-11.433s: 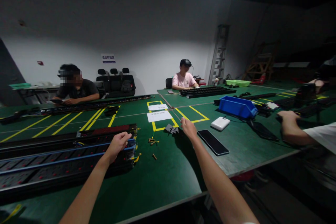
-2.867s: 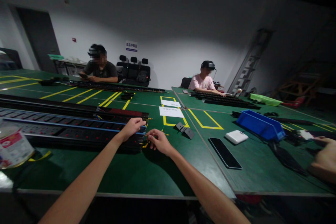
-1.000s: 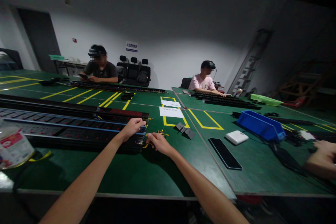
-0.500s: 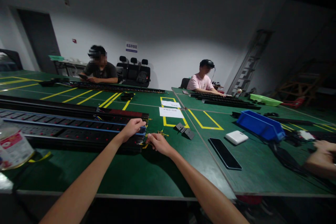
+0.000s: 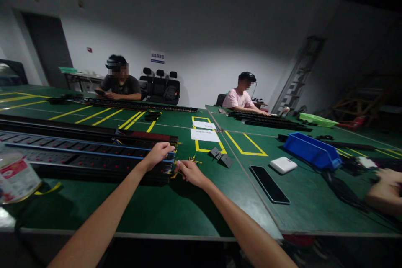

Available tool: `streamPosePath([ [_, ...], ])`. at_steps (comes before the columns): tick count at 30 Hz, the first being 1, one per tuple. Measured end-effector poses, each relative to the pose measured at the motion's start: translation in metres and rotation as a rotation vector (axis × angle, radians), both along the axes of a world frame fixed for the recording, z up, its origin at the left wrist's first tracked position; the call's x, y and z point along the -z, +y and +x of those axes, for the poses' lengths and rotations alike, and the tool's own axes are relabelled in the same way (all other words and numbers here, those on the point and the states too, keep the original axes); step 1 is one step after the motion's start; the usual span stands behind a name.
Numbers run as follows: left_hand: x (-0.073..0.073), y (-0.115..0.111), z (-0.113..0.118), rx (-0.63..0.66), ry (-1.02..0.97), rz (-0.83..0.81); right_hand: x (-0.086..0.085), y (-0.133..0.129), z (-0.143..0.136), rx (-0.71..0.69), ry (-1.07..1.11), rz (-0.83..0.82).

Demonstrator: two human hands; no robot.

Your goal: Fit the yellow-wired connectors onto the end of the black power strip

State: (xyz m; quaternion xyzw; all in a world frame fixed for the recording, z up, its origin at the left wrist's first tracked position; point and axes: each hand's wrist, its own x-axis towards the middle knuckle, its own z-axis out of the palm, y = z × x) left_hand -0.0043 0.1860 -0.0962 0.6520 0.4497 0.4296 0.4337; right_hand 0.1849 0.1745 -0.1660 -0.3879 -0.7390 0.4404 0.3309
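Long black strips (image 5: 94, 160) with red dots and blue edges lie side by side on the green table (image 5: 150, 213). My left hand (image 5: 159, 153) rests over their right end, its fingers closed; whatever they pinch is too small to make out. Just right of that end, my right hand (image 5: 188, 171) has its thumb and forefinger pressed together beside short yellow wires (image 5: 173, 174). What is between those fingertips is hidden. More yellow wire pieces (image 5: 195, 159) lie behind my right hand. A grey hinged bracket (image 5: 220, 157) sits further right.
A phone (image 5: 269, 184), a white case (image 5: 283, 165) and a blue bin (image 5: 310, 150) are on the right. A labelled jar (image 5: 19, 178) stands at the left. Another person's hand (image 5: 385, 188) is at the right edge. Two people sit across the table, near more black strips (image 5: 266, 119).
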Motion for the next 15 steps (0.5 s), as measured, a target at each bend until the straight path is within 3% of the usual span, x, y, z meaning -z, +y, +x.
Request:
streamPosePath([
  [15,-0.0027,-0.0026,0.0008,-0.005,-0.002,-0.008,0.0022,0.0014,-0.0003,0.005,0.011,-0.008],
])
